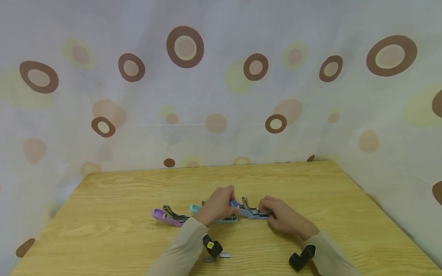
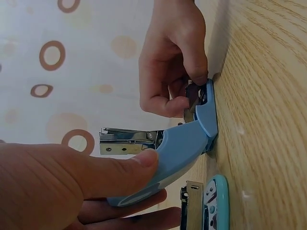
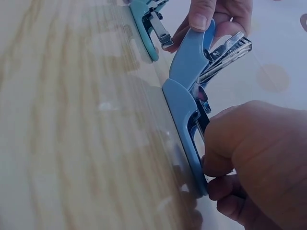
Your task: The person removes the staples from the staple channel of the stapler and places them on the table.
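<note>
A blue stapler (image 1: 244, 212) lies opened wide on the table, its cover folded back and the metal magazine sticking up. My left hand (image 1: 217, 205) holds the folded-back cover (image 2: 180, 155) between thumb and fingers. At the other end, my right hand (image 1: 284, 216) pinches the tip of the base (image 3: 184, 127), thumb and fingertips right at the metal end. A teal stapler (image 1: 195, 209), also opened, sits just left of the blue one and is partly hidden by my left hand. Further left is an opened purple stapler (image 1: 161, 216).
Small grey strips (image 1: 225, 255) lie on the wooden table (image 1: 121, 237) near my left wrist, partly covered by the wrist camera (image 1: 213, 247). A dotted curtain (image 1: 221, 96) hangs behind the table's back edge.
</note>
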A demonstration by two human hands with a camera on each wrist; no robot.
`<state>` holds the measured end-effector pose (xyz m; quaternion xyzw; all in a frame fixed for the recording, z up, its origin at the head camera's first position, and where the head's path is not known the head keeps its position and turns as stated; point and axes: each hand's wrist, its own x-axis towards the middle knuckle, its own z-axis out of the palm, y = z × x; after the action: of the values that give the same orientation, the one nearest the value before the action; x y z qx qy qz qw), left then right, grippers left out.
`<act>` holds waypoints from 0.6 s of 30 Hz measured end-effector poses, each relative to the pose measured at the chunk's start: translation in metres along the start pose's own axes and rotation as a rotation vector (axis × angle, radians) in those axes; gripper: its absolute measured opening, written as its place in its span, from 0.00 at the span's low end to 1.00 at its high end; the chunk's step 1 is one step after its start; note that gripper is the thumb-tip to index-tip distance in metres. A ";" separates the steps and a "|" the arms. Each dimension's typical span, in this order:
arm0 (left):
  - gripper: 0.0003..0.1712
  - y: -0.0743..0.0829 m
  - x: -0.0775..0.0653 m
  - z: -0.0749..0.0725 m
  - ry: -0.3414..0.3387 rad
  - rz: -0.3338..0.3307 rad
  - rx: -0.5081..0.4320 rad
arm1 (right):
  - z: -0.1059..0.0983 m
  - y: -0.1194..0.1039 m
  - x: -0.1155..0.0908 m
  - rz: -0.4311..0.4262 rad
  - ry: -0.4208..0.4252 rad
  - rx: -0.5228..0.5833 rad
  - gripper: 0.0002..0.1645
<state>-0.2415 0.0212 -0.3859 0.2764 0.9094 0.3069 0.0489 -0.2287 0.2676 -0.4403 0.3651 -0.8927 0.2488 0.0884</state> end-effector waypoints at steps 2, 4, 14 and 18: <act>0.16 0.000 0.000 0.000 0.003 0.006 0.007 | 0.000 0.000 0.000 0.005 0.005 0.006 0.22; 0.16 0.001 0.000 0.000 0.003 0.015 0.025 | 0.001 0.000 -0.001 0.008 0.009 0.015 0.23; 0.16 0.001 -0.001 0.004 -0.009 0.018 0.044 | 0.002 0.010 -0.007 0.040 0.011 0.196 0.18; 0.16 -0.001 -0.001 0.003 -0.006 0.021 0.036 | -0.001 0.015 -0.007 0.073 0.004 0.238 0.09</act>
<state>-0.2402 0.0214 -0.3896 0.2877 0.9116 0.2903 0.0435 -0.2342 0.2814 -0.4477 0.3397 -0.8694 0.3568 0.0373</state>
